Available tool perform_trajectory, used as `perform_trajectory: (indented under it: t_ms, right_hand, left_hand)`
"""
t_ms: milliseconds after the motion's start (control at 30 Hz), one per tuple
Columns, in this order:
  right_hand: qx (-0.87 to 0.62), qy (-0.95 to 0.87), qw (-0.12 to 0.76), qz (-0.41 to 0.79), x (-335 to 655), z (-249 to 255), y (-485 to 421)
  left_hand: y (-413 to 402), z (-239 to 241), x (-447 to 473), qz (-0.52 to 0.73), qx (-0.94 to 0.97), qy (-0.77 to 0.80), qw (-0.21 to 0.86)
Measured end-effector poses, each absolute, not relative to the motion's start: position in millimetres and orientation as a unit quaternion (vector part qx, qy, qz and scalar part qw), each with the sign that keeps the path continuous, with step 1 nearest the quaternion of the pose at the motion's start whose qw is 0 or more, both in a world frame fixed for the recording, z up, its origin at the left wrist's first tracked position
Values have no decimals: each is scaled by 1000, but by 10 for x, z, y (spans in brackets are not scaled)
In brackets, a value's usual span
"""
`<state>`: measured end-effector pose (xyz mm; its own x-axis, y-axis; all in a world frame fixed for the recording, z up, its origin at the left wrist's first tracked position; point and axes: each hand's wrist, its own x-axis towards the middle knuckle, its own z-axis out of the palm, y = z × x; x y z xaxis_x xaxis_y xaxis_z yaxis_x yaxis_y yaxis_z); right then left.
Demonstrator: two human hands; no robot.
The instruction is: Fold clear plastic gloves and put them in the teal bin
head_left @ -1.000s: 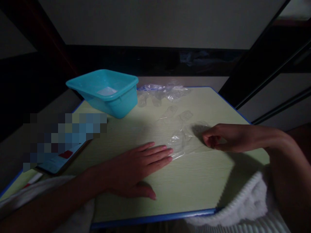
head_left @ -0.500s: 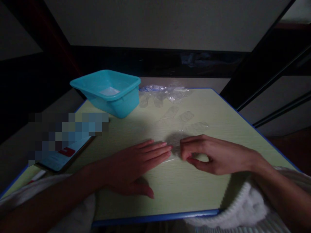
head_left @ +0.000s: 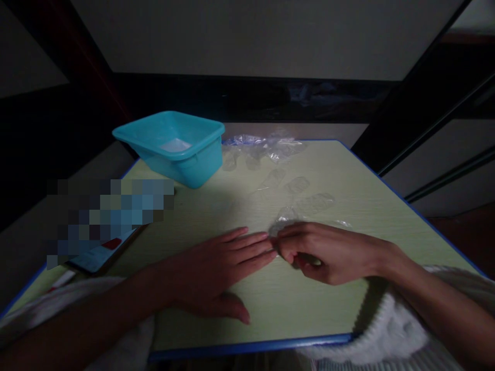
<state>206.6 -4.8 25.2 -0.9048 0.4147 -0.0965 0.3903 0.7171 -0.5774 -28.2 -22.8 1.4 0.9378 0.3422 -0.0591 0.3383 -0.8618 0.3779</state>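
A thin, clear plastic glove (head_left: 315,204) lies on the table, its flat finger shapes pointing away from me. My left hand (head_left: 228,263) rests palm down, fingers stretched out and thumb apart, at the near side of the glove. Close against those fingertips, my right hand (head_left: 317,250) is closed in a pinch on the glove's near part. The plastic is bunched just beyond my right knuckles. What lies between the right fingertips is mostly hidden.
A turquoise plastic basin (head_left: 203,162) stands at the back left. Beside it, at the far edge, lies a crumpled heap of clear plastic gloves (head_left: 278,148). A phone (head_left: 93,260) with a partly blurred screen lies at the left. The table (head_left: 294,314) has a blue edge.
My right hand has moved slightly left, up to the left fingertips, and the plastic has bunched up beyond it. My left hand stays flat, shifted very slightly.
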Motion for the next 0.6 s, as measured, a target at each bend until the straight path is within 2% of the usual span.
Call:
perform_trajectory:
  t_ms: [167,267,367,467,600]
  right_hand:
    - [-214,-920,37,327,2073,251,-35]
    - [-252,-916,129,283,2092,223,44]
    - [-337,-898,221,176,2144,156,219]
    - [-413,-871,246,105,2218,67,425]
    - [-440,-863,235,83,2269,-66,604]
  left_hand:
    - [-206,29,-300,23,962,180,205]
    - [-165,11,-331,47,961,202,182]
    - [-117,-28,-366,54,959,237,145]
    - [-66,-68,-401,57,955,276,96]
    - [-3,-95,-453,50,943,326,41]
